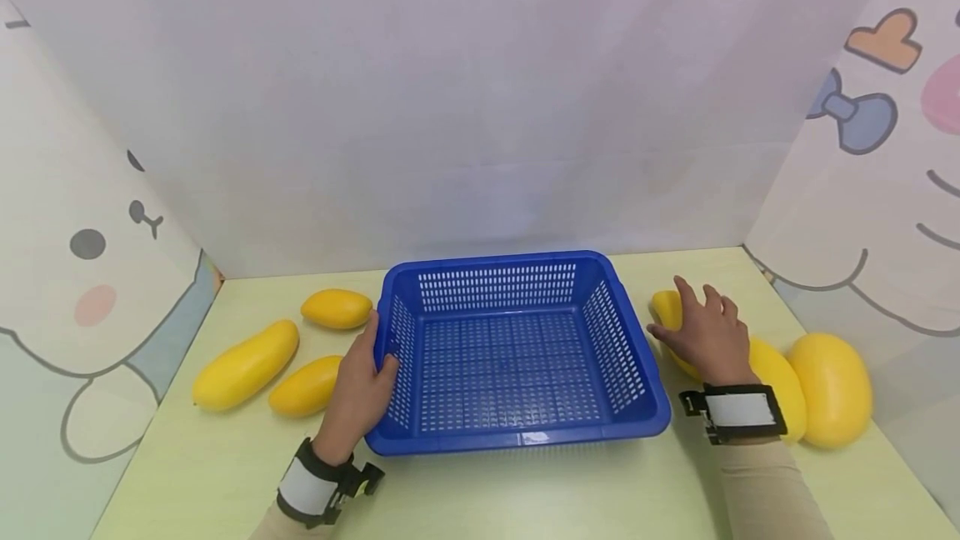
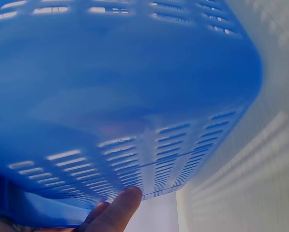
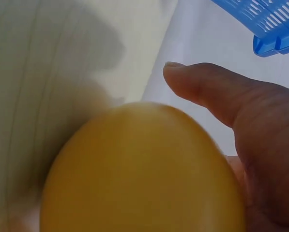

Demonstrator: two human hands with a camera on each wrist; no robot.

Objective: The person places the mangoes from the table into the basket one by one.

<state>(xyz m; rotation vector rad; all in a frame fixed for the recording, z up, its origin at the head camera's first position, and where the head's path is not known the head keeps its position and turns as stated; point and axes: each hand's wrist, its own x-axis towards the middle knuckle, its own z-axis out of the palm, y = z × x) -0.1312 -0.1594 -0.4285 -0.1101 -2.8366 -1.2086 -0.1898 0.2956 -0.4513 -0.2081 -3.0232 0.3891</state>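
A blue plastic basket with slotted walls stands on the table, nothing lying in it. My left hand grips its left rim, thumb over the edge and fingers along the outer wall; fingertips show against the slots in the left wrist view. My right hand is spread, palm down, over a long yellow fruit right of the basket, partly hidden by the hand. In the right wrist view, a rounded yellow fruit fills the foreground, with the thumb extended beyond it.
Left of the basket lie three yellow mango-like fruits: a long one, a small one and one beside my left hand. Two bigger yellow fruits sit near my right wrist. A pale wall closes off the back.
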